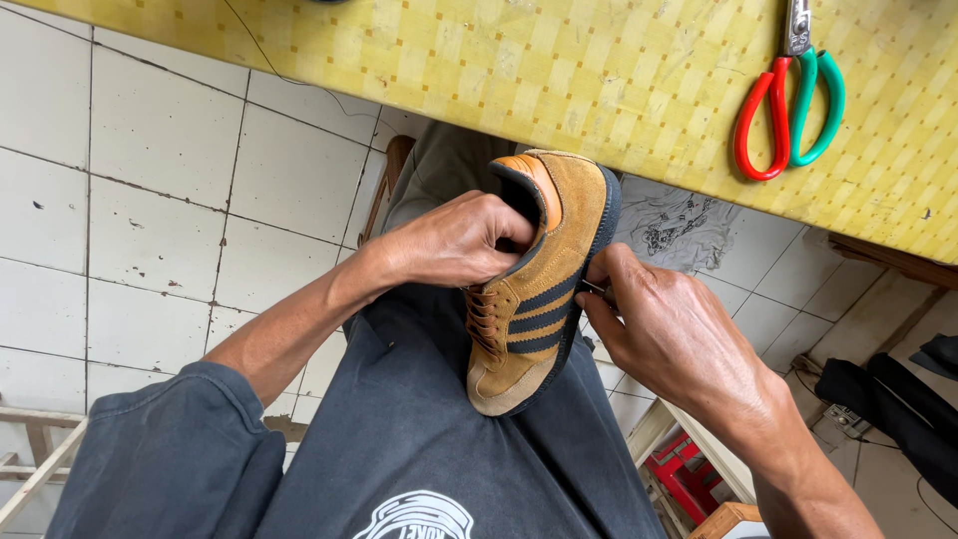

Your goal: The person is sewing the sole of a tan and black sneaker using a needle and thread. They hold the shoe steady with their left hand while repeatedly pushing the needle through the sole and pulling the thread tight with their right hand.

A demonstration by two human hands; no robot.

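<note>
A tan suede shoe [534, 289] with dark side stripes is held over the lap, between the two hands, just below the near edge of the yellow checked counter [499, 60]; its long axis runs from the heel, up near the counter edge, down to the toe, which points toward the person's body and rests on the dark shirt [419, 439]; the shoe is tilted onto its side, striped flank up, dark sole turned to the right. The left hand [454, 240] is closed on the shoe from the left, fingers curled into the opening at the collar, laces just below it; a firm hold is judged. The right hand [654, 324] is pressed against the sole edge on the right side, fingers pinched shut on a small dark object [596, 289], too small to identify; its tip sits at the seam between sole and upper. Both hands touch the shoe; the right one is the nearer to the sole seam, the shoe lying directly to its left. Red and green handled scissors [788, 100] lie on the counter, well apart from both hands; white tiled floor [150, 200] is seen to the left.
</note>
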